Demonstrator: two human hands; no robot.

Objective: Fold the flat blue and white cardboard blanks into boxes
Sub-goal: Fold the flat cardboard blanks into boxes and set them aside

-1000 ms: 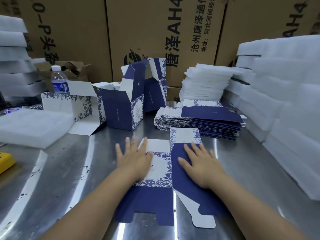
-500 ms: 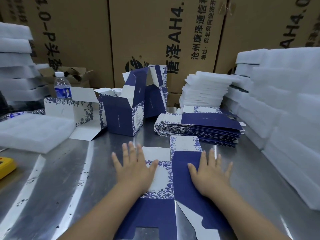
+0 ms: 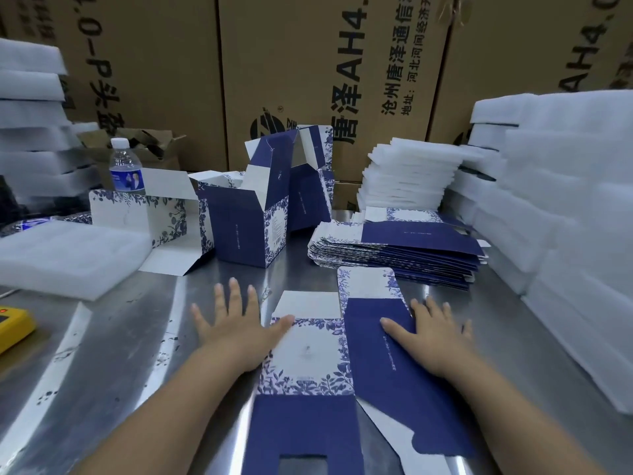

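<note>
On the steel table (image 3: pixel 113 341), centre-front, one flat blank (image 3: pixel 310 358) lies w/ its white floral panel up and dark blue panels to the right & near side. Left hand (image 3: pixel 236 332) lies palm-down at the blank's left edge, fingers spread flat, nothing gripped; thumb tip touches the top-left corner of the floral panel, the other fingers rest on bare metal. Right hand (image 3: pixel 433 341) presses flat on the blue panel, fingers splayed, not closed on anything; thumb points toward the centre fold. Just beyond the blank, right of centre, sits the stack of flat blanks (image 3: pixel 400 250), blue face on top. Behind the left hand stands an erected box (image 3: pixel 241 228) w/ top flaps open; a second upright box (image 3: pixel 310 186) is behind it, touching or nearly so, can't tell which. Left of those a half-opened blank (image 3: pixel 144 214) stands on edge, white inside showing. A water bottle (image 3: pixel 125 168) stands behind that one. White foam sheets are piled far left (image 3: pixel 29 108), on the table at left (image 3: pixel 68 252), centre-back (image 3: pixel 411 176) & along the right side (image 3: pixel 561 214). A yellow device (image 3: pixel 13 325) sits at the left edge, partly out of frame. Large brown cartons (image 3: pixel 308 63) w/ printed characters form the back wall.
</note>
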